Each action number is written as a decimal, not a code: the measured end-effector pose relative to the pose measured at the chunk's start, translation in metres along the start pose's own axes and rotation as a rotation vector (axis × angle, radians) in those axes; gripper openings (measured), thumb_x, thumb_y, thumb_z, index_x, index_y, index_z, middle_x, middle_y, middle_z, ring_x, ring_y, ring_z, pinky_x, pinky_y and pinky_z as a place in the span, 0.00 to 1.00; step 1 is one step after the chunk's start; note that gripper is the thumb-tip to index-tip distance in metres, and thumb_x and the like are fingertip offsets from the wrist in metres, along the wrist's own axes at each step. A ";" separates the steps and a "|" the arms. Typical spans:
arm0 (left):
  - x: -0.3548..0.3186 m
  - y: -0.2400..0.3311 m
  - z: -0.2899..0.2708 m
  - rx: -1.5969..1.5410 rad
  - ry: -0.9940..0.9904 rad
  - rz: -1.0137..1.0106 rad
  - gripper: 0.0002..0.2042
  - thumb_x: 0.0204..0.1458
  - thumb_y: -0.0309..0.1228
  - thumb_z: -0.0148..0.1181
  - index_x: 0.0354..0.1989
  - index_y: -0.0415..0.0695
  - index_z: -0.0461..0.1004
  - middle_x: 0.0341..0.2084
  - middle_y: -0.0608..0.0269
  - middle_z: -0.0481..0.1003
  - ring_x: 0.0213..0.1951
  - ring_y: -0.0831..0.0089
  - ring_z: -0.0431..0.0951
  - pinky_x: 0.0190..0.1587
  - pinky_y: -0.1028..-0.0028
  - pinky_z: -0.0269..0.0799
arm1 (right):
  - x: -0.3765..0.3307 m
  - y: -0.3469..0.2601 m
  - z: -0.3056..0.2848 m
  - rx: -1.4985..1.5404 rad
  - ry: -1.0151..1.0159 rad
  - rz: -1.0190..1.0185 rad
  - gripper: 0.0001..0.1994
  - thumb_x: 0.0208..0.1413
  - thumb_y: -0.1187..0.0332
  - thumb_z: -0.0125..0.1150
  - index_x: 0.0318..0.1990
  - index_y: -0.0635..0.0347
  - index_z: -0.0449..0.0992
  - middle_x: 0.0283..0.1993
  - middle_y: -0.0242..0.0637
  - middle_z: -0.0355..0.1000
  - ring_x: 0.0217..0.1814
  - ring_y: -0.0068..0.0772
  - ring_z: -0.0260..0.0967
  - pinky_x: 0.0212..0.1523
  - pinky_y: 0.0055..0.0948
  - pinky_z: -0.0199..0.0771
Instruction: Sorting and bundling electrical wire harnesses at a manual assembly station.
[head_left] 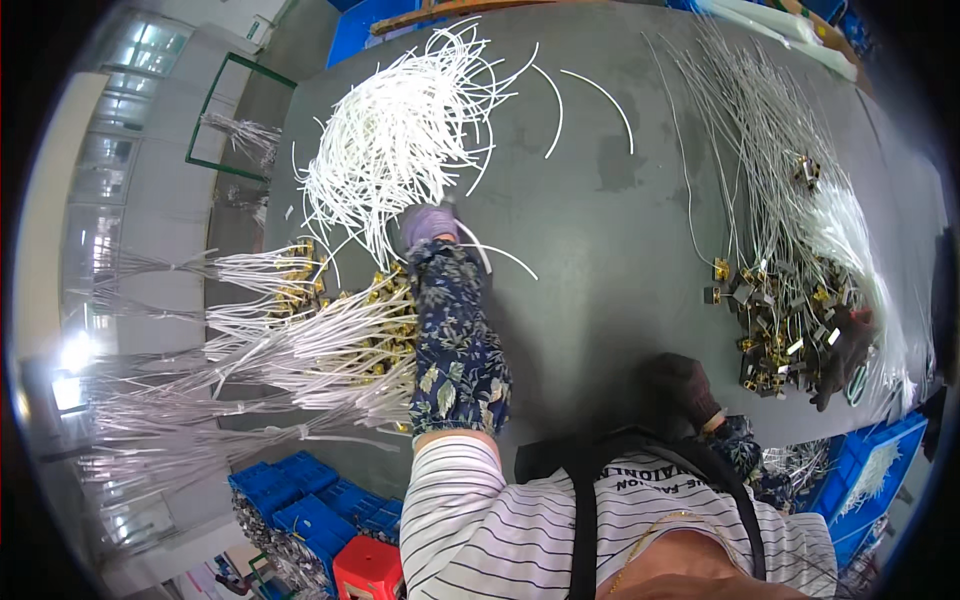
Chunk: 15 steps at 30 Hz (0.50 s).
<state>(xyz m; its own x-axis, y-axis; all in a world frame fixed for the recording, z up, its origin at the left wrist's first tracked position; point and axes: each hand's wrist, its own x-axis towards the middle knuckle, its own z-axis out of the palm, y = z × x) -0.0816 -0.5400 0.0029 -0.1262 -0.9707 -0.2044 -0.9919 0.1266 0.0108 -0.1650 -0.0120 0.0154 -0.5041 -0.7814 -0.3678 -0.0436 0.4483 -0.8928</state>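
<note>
My left hand (430, 224), in a purple glove, reaches forward to the near edge of a big loose heap of thin white tubes (385, 140). Its fingers are mostly hidden, so I cannot see whether it grips any. Two white tube pieces (512, 260) lie just right of that wrist. Close to my body, my right hand (684, 386) wears a dark glove and is curled closed over the table's near side. What it holds, if anything, cannot be made out.
Bundles of white-sleeved wires with brass-coloured ends (340, 335) lie along the left edge. Toward the right are long thin wires (750, 130) with metal parts (785, 320) and a dark glove (848, 355). Blue crates (300, 490) and a red stool (368, 568) stand below left.
</note>
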 end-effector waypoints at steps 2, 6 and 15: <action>0.024 -0.017 0.014 0.229 0.079 0.190 0.19 0.54 0.46 0.56 0.42 0.43 0.82 0.44 0.48 0.79 0.46 0.53 0.80 0.47 0.57 0.76 | 0.003 0.003 -0.004 -0.095 -0.030 0.045 0.12 0.55 0.66 0.61 0.44 0.61 0.81 0.42 0.43 0.80 0.45 0.39 0.78 0.47 0.33 0.75; 0.028 -0.035 0.026 0.333 0.052 0.344 0.09 0.55 0.32 0.56 0.38 0.47 0.83 0.38 0.53 0.81 0.40 0.58 0.83 0.39 0.60 0.79 | 0.003 0.006 -0.008 0.035 -0.079 0.047 0.12 0.56 0.67 0.61 0.44 0.62 0.81 0.43 0.43 0.80 0.46 0.39 0.77 0.49 0.33 0.75; -0.177 0.025 -0.009 -1.844 -1.044 -0.105 0.11 0.57 0.36 0.61 0.41 0.43 0.72 0.25 0.61 0.74 0.26 0.66 0.76 0.29 0.65 0.77 | 0.004 0.022 -0.006 -0.180 -0.025 -0.394 0.10 0.56 0.68 0.60 0.41 0.64 0.79 0.40 0.44 0.77 0.41 0.33 0.75 0.45 0.33 0.75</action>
<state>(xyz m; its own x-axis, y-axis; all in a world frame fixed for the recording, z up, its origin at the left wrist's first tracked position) -0.0846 -0.3663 0.0480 -0.6759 -0.4329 -0.5964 0.0548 -0.8366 0.5451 -0.1735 -0.0030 -0.0041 -0.3982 -0.9171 -0.0159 -0.3791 0.1803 -0.9076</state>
